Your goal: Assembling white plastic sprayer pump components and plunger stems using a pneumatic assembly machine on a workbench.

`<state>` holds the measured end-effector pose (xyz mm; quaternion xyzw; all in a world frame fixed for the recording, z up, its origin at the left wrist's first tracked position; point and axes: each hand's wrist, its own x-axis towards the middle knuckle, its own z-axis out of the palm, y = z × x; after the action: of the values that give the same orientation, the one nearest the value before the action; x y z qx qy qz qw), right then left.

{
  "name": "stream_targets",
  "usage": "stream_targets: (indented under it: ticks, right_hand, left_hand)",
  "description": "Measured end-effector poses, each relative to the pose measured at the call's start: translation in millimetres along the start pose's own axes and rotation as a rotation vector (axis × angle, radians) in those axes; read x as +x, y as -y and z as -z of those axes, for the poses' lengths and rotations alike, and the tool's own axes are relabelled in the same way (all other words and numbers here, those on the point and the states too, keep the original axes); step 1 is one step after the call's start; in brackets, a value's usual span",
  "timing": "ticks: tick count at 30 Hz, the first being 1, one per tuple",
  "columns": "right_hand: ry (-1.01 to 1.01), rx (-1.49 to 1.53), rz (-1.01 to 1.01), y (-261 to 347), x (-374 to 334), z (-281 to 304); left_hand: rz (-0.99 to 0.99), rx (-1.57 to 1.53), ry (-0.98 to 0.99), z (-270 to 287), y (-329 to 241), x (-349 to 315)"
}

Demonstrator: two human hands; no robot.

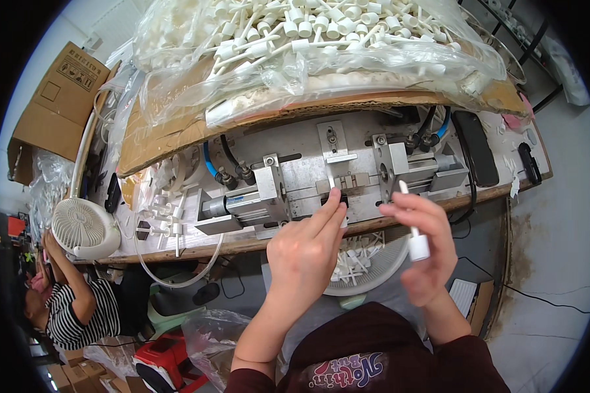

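Right hand [439,245] holds white capped stick [418,247] before machine [269,193]; left hand [301,255] over machine's middle, grip unclear. Behind machine: plastic bag [373,61] heaped with capped pieces [305,29]. Below machine: basket [381,280] holding white sticks [357,262].

Bright, fairly even, cool-toned light fills the scene. Glare streaks the crumpled clear plastic sheeting [288,77], and the piled white plastic capped sticks [305,29] nearly wash out. Below the white-topped, wooden-edged counter [503,145] it is dimmer. The bare right hand [441,252] looks slightly blurred. Fisheye distortion bows straight edges toward a black rim.
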<state>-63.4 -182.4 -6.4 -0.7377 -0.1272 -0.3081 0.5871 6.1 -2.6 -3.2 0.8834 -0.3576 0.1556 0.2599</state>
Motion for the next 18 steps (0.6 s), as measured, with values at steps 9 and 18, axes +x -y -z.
stream_targets:
  ticks: [9,18]
  right_hand:
    - [0.072,-0.051,-0.073,8,6,0]
    - [0.280,-0.557,0.191,0,21,-6]
  left_hand:
    - [0.023,-0.048,0.001,-1,3,0]
    - [0.005,-0.171,0.040,7,6,-17]
